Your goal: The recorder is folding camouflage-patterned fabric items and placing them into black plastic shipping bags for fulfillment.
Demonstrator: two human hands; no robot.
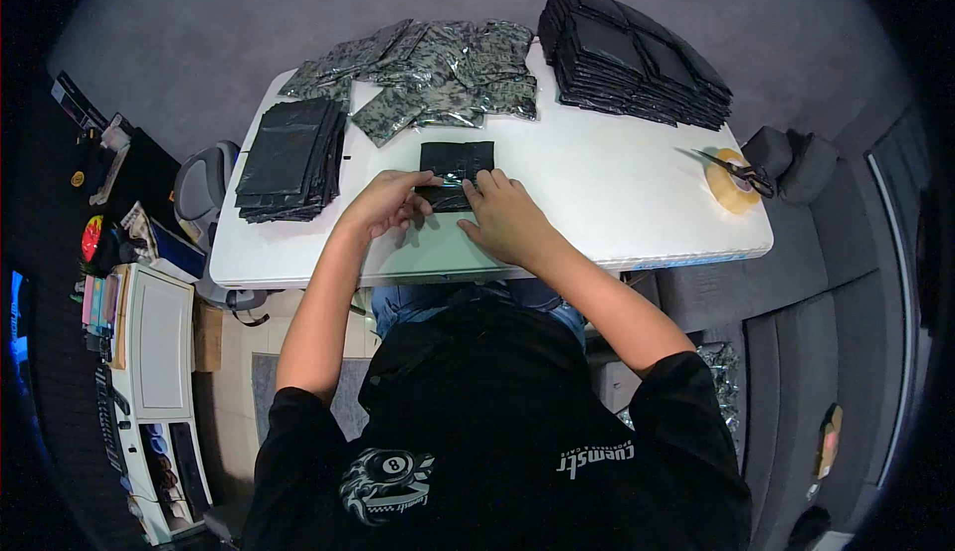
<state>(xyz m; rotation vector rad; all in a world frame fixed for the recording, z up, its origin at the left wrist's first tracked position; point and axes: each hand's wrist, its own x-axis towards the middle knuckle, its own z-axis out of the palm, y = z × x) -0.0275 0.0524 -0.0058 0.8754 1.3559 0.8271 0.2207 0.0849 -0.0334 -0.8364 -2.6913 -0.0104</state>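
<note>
A small black plastic packet (456, 157) lies before me near the table's front edge, with a shiny strip across its middle. My left hand (393, 200) is at its left side, thumb and fingertips touching it. My right hand (507, 215) rests on its right side, fingertips pressing on the plastic. Whether either hand grips it cannot be told. Left of it stands a stack of flat black plastic packets (287, 156). Behind it lie camouflage-patterned items in clear plastic bags (440, 66).
A tall pile of black packets (634, 59) stands at the back right of the white table (619, 178). Black-handled scissors (746, 174) lie on a roll of clear tape (727, 197) at the right. A grey sofa (806, 305) is on the right, a white cabinet (160, 342) on the left.
</note>
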